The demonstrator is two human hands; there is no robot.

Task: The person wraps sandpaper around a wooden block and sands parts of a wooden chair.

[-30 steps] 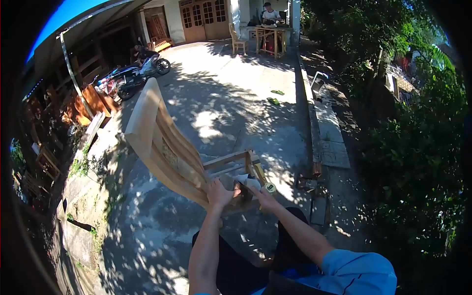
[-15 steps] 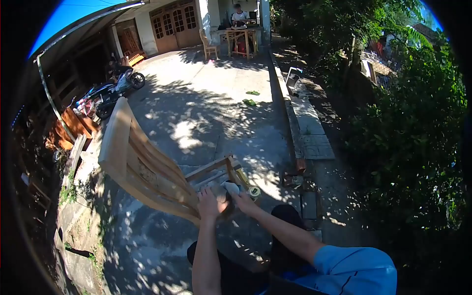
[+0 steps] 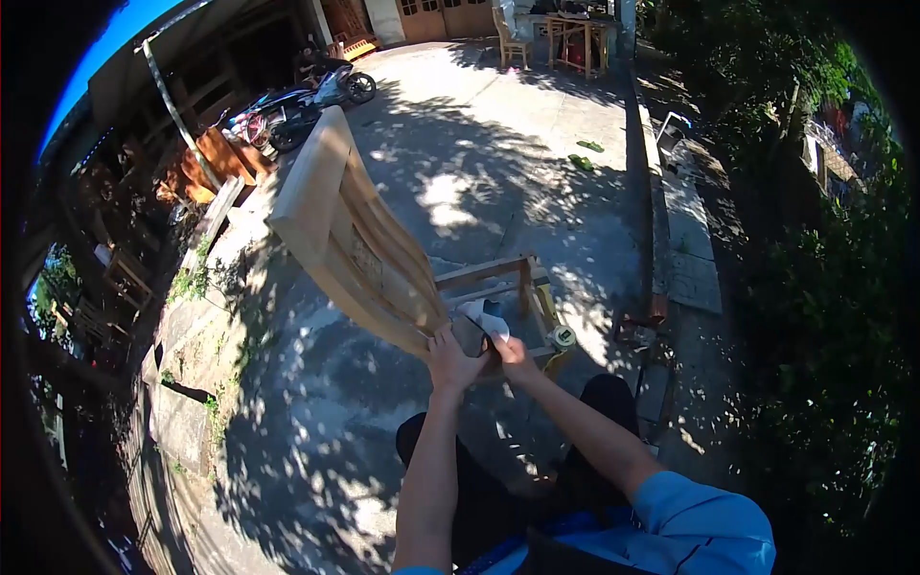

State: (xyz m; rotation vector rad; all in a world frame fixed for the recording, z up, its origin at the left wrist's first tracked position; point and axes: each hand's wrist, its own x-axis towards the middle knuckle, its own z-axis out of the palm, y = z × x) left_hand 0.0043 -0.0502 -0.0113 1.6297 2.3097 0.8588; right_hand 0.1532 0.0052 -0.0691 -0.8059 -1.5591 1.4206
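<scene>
View dipped; left hand [image 3: 453,364] at chair [image 3: 369,254]; right hand [image 3: 515,360], hold unclear.

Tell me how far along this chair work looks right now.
Looks done: the slatted backrest stands shaped and appears joined to the seat frame.
In hand: the left hand is at the backrest's foot, the right hand at a pale, sheet-like piece.
Probably left: a seat, as the frame is open, and a finish, as the wood looks bare.
</scene>
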